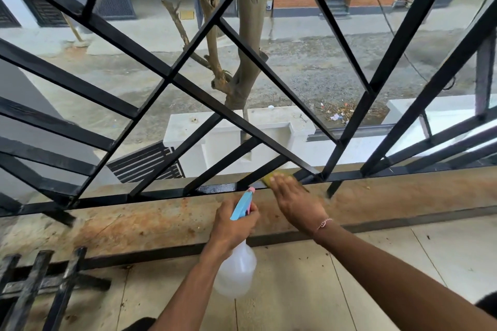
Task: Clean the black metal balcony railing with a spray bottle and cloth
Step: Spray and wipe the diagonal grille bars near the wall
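Our left hand [234, 226] wraps the spray bottle [236, 274]; our right hand [295, 196], fingers flat, presses the yellow cloth [270, 178] onto the railing [215, 188].

open gaps between black railing bars [150, 58]

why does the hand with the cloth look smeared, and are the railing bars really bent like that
Head view: the right hand and yellow cloth are motion-blurred, while the left hand gripping the spray bottle stays sharp. The railing bars bow from wide-angle distortion. The light is soft daylight, with glare only on the wet bottom rail.
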Motion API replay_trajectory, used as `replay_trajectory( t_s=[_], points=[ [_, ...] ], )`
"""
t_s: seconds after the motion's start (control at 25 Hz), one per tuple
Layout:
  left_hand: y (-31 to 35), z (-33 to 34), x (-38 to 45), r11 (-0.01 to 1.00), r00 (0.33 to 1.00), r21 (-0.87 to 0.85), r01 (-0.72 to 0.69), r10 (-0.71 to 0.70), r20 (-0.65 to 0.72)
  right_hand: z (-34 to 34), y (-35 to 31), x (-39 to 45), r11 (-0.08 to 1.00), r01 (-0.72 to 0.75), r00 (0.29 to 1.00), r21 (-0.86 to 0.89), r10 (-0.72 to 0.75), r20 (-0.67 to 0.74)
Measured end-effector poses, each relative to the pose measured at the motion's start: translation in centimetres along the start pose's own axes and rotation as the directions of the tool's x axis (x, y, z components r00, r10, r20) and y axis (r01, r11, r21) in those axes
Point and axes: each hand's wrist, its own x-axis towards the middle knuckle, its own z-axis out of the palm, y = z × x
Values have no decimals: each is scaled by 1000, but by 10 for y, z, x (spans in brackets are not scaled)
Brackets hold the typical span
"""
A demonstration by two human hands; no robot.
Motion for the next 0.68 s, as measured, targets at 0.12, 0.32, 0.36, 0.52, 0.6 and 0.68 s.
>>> replay_trajectory(
  t_s=[0.12, 0.32, 0.36, 0.52, 0.6, 0.68],
  points=[
    [2, 13, 1, 1000, 999, 10, -20, 20, 27, -3, 24, -14, 971, -90, 994, -224, 103, 47],
    [-1, 19, 6, 997, 998, 51, -62, 60, 34, 3, 8, -12, 945, -150, 964, -291, 205, 170],
    [-2, 18, 6, 997, 998, 47, -56, 55, 31, -2, 6, -13, 945, -194, 953, -265, 246, 178],
    [1, 21, 7, 995, 997, 66, -72, 70, 35, -24, -6, -22, 936, -335, 938, 111, 319, 138],
    [9, 30, 7, 995, 996, 63, -77, 74, 47, -20, -17, -29, 820, -417, 901, 391, 429, 62],
    [18, 40, 5, 993, 994, 64, -94, 91, 59, -10, -26, -35, 624, -487, 824, 611, 560, 84]
  ],
)
